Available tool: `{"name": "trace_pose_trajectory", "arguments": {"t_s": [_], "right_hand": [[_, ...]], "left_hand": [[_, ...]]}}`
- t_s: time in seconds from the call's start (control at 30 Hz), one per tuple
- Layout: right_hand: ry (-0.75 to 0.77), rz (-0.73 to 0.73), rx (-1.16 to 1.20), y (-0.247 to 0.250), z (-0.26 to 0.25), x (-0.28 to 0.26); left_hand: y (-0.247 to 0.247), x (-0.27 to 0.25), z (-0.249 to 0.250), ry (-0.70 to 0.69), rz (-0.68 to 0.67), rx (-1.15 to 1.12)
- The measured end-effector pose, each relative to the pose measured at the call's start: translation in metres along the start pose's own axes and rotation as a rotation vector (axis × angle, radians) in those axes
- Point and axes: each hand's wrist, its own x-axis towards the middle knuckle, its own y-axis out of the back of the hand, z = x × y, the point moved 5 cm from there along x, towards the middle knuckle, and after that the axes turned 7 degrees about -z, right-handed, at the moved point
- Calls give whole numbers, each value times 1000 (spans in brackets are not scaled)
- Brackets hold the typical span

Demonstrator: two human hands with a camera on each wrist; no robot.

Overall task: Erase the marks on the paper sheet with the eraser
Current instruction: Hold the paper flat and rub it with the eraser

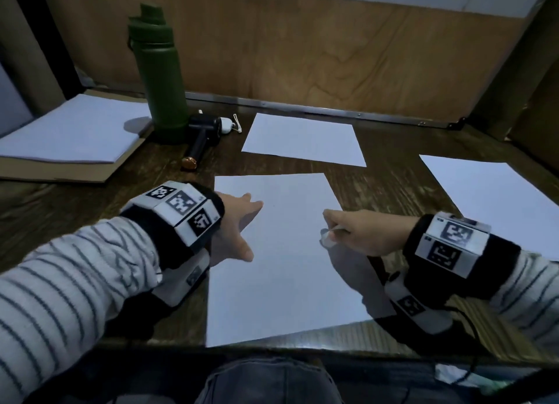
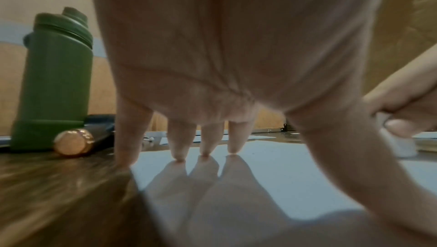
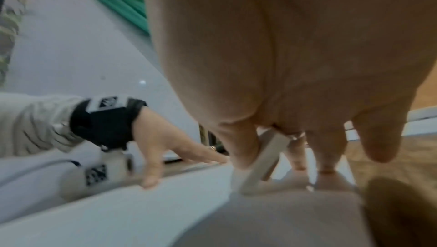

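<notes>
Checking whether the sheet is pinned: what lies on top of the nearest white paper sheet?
On the nearest white paper sheet, the left hand presses with spread fingers, and the right hand holds a white eraser to it. Anything beneath them is hidden.

Three loose paper sheets (image 1: 284,252), one eraser (image 1: 328,238), one bottle (image 1: 161,80)

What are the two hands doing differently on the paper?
The left hand is spread flat, its straight fingertips pressing on the paper sheet; the right hand is curled, pinching the white eraser. The left hand sits at the sheet's left edge, the right hand near its right edge. Both touch the same sheet, and both wrists wear black-and-white marker bands.
</notes>
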Motion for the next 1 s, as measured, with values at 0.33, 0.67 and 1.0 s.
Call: {"name": "trace_pose_trajectory", "arguments": {"t_s": [0.33,0.67,1.0], "right_hand": [[-143,242,-116,38,-24,23],[-21,176,-33,23,-73,40],[-37,179,-10,23,-88,48]], "left_hand": [[-8,-3,0,-23,-14,28],[-10,1,1,-46,-6,23],[-12,4,-1,-43,-10,47]]}}
